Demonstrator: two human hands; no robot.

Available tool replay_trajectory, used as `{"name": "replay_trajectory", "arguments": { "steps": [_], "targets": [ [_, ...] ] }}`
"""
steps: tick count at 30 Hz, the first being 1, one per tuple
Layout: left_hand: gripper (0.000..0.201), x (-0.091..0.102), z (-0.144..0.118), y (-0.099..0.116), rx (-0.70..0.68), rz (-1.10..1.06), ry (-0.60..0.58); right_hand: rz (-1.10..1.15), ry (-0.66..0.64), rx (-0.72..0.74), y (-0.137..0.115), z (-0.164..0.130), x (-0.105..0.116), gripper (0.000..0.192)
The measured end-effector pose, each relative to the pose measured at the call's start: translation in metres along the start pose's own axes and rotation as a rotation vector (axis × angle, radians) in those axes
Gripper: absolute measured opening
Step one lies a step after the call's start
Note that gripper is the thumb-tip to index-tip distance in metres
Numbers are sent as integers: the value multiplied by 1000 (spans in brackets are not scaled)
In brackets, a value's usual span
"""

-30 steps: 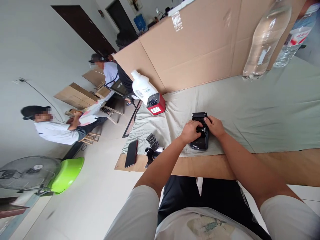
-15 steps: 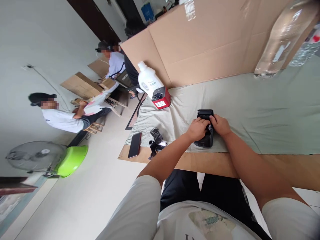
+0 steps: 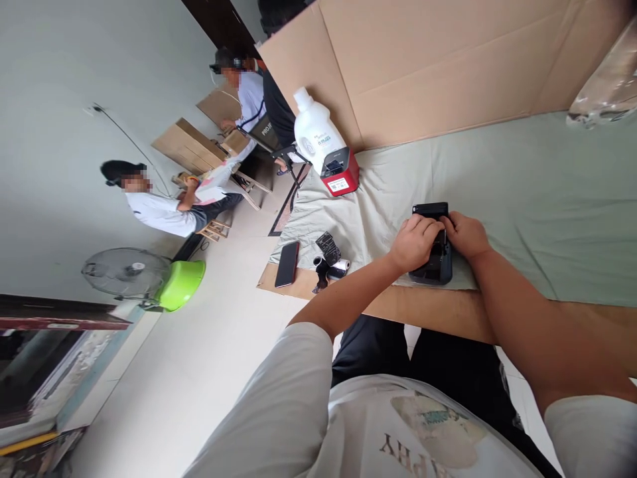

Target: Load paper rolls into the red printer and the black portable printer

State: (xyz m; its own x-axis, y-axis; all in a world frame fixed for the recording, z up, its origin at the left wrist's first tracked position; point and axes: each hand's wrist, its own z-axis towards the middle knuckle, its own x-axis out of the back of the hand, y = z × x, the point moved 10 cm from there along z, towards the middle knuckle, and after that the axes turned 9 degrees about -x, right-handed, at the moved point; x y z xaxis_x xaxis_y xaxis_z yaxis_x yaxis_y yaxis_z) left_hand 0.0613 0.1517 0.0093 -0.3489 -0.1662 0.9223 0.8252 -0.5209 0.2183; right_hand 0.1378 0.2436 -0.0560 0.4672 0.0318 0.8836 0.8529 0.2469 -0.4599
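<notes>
On the dark back of the folding chair [image 3: 267, 133], the pale capitals "PROJE" can be read; what follows is lost at the chair's edge. Across the white T-shirt [image 3: 368, 425] of the person at the table, the capitals "PHY" are seen upside down, with further letters cut off by the lower edge, while the small green lettering in its print cannot be deciphered. On the white jug [image 3: 317, 129], a line of green characters is borne, too small to be read. On the red box [image 3: 351, 174], a white label [image 3: 337, 185] is carried, marked with a QR-like code and illegible small print.
</notes>
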Motion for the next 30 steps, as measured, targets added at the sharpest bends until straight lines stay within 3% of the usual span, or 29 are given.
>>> {"name": "replay_trajectory", "arguments": {
  "steps": [3, 5, 9, 12, 15, 17, 19, 23, 25, 27, 30],
  "targets": [
    [32, 19, -6, 12, -30, -17, 135, 18, -10, 0, 1, 0, 0, 45],
    [28, 42, -19, 5, -5, -125, 239, 41, -16, 4, 3, 1, 0, 45],
    [36, 112, -83, -57, 222, -389, 396, 70, -20, 4, 5, 1, 0, 46],
    [44, 148, -157, -119, 503, -558, 251, 72, -12, -9, 5, 0, 0, 48],
    [51, 175, -232, -168, 723, -414, 80, 82, 1, -13, 5, 1, 0, 47],
    [46, 177, -270, -190, 849, -232, -29, 79, 1, -17, 6, 1, 0, 46],
    [40, 162, -290, -199, 912, -57, -143, 74, -3, -20, 6, 2, -1, 45],
    [41, 115, -289, -197, 903, 74, -209, 72, 0, -14, 6, 1, 1, 45],
    [51, 105, -285, -195, 895, 77, -189, 73, 1, -13, 5, 1, 1, 45],
    [63, 109, -281, -194, 894, 93, -167, 74, 3, -13, 5, 0, 1, 46],
    [62, 142, -268, -183, 850, 205, -20, 78, 16, -3, 6, 1, 1, 47]
  ]
}}
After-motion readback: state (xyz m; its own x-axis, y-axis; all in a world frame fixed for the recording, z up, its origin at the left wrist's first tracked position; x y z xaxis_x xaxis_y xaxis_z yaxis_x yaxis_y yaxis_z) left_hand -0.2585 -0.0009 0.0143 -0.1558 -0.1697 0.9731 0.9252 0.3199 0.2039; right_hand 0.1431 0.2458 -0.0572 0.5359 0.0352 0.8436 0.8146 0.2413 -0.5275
